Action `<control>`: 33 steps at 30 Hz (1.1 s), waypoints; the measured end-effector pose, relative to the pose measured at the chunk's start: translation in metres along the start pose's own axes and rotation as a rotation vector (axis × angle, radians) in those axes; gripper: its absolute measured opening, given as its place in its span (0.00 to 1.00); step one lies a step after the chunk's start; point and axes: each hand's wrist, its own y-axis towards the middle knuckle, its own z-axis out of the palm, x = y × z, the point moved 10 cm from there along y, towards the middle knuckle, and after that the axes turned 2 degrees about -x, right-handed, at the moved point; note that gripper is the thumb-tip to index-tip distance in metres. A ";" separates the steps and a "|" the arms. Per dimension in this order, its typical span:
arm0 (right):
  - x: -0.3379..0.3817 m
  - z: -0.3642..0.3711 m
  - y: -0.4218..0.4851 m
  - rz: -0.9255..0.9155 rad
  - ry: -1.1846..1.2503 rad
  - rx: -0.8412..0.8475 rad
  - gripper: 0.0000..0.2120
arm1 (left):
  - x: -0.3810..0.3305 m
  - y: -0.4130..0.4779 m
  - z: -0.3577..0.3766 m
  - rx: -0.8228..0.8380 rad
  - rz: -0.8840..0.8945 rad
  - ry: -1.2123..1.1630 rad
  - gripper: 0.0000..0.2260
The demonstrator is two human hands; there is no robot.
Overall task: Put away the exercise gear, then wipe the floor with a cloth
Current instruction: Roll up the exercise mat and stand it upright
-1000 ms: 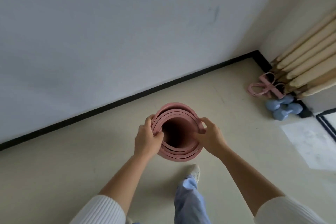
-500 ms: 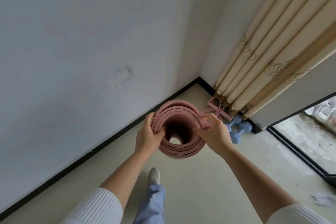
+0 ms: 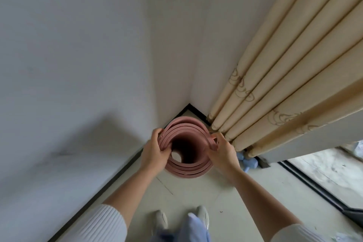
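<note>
Rolled mat (image 3: pixel 186 171) now nearer corner (image 3: pixel 189 105); left hand (image 3: pixel 155 151), right hand (image 3: pixel 222 153) grip rim; dumbbells (image 3: pixel 249 163) mostly hidden

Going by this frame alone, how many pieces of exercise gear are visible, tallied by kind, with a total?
Pink mat: 1, rolled, gripped by the left hand and the right hand.
Blue dumbbell: 1 for certain; it lies mostly hidden behind the right hand and the curtain, so there may be a second.
Total: 2 in view.
</note>
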 end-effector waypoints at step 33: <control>-0.038 0.003 0.346 -0.019 0.053 0.012 0.13 | -0.077 0.310 0.175 0.174 -0.121 0.081 0.27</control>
